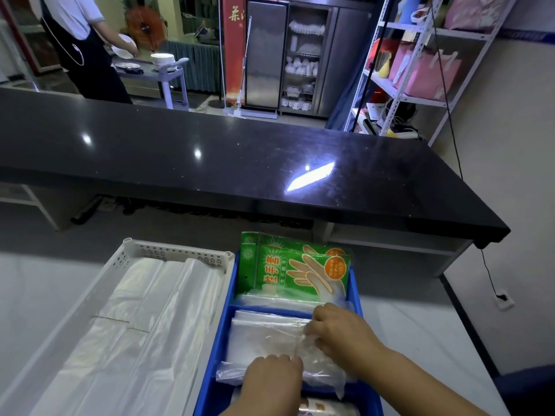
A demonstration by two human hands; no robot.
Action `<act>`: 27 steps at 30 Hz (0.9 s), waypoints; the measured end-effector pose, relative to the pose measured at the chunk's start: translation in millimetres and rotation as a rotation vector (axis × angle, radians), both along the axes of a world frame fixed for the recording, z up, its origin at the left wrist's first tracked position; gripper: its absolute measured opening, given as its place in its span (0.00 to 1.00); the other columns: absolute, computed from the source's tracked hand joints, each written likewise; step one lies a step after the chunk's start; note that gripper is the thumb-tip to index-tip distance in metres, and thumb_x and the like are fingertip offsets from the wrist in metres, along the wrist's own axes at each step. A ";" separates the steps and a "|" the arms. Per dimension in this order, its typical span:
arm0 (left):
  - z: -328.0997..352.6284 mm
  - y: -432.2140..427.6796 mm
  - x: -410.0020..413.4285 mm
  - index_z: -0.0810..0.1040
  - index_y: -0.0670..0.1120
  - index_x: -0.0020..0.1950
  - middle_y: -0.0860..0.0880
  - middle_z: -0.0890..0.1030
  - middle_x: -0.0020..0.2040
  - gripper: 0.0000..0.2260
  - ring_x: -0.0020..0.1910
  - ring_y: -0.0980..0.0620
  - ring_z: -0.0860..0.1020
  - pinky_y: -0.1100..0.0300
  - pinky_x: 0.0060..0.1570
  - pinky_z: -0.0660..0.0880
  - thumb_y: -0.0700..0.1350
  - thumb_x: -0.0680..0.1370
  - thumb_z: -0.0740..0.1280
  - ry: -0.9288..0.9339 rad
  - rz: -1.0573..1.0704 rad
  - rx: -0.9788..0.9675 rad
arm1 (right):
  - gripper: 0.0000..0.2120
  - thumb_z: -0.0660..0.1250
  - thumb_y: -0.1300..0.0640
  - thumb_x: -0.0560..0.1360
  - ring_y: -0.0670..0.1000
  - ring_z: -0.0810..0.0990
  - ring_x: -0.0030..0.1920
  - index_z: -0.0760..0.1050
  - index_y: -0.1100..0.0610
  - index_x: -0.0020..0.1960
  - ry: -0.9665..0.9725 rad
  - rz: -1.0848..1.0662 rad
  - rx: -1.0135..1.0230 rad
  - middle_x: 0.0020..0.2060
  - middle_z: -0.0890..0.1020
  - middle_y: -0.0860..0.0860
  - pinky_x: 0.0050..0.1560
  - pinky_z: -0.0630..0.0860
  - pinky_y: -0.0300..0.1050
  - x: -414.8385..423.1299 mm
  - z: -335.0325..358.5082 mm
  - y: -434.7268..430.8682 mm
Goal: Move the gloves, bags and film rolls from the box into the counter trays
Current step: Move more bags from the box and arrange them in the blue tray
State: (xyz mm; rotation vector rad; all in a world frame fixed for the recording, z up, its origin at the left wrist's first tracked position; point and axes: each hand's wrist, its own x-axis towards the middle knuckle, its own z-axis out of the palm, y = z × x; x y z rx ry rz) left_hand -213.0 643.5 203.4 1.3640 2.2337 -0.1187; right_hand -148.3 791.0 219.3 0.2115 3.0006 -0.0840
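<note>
Left hand (271, 376): lies on the near edge of the clear bags (267, 334), knuckles up and fingers folded down. The tips are hidden, so I cannot tell whether it grips or only presses.
Right hand (341, 333): fingers curl into the crinkled film at the right side of the clear bags and pinch it.
Clear bags: a flat stack in the middle compartment of the blue tray (223, 331), with a loose end spilling over the near divider.
Glove packs (292, 265): green packs leaning upright in the far compartment of the blue tray, just beyond the right hand.
Wrapped item (327, 408): in the near compartment, mostly cut off by the frame edge; what it is I cannot tell.
White tray (177, 250): just left of the blue tray, their sides touching, perforated rim.
White bags (144, 325): long folded bundles lying lengthwise in the white tray.
Counter (240, 163): a dark glossy top beyond both trays.
Person (84, 40): stands far left behind the counter, handling plates (163, 61) at a cart (171, 76).
Shelf (420, 70): a white rack at far right holding pink bags.
</note>
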 end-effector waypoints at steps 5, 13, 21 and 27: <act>4.0 3.6 -5.8 0.70 0.44 0.62 0.42 0.75 0.62 0.13 0.60 0.41 0.73 0.49 0.56 0.69 0.44 0.78 0.60 0.054 0.003 0.049 | 0.12 0.61 0.49 0.76 0.47 0.74 0.55 0.76 0.47 0.58 0.047 -0.091 -0.148 0.56 0.76 0.45 0.51 0.74 0.46 6.7 4.4 4.3; 14.6 -16.8 -36.8 0.69 0.50 0.60 0.49 0.73 0.59 0.15 0.56 0.47 0.74 0.53 0.48 0.71 0.48 0.74 0.63 0.101 0.077 0.311 | 0.19 0.64 0.46 0.71 0.48 0.77 0.56 0.70 0.43 0.61 -0.141 -0.154 -0.310 0.58 0.79 0.43 0.55 0.74 0.43 29.0 3.5 -6.0; 12.7 -44.6 -65.0 0.74 0.47 0.48 0.48 0.81 0.50 0.07 0.48 0.44 0.77 0.58 0.38 0.63 0.46 0.75 0.57 0.188 -0.056 0.252 | 0.10 0.58 0.51 0.77 0.53 0.76 0.52 0.77 0.52 0.50 -0.143 -0.133 -0.098 0.52 0.81 0.52 0.53 0.73 0.45 40.6 9.4 3.4; 20.2 -38.5 -77.2 0.72 0.52 0.60 0.50 0.79 0.59 0.12 0.56 0.48 0.76 0.57 0.50 0.70 0.50 0.78 0.59 0.016 0.040 0.315 | 0.11 0.63 0.55 0.74 0.52 0.72 0.56 0.75 0.50 0.55 -0.163 -0.143 -0.092 0.56 0.78 0.50 0.57 0.68 0.44 33.7 15.8 3.2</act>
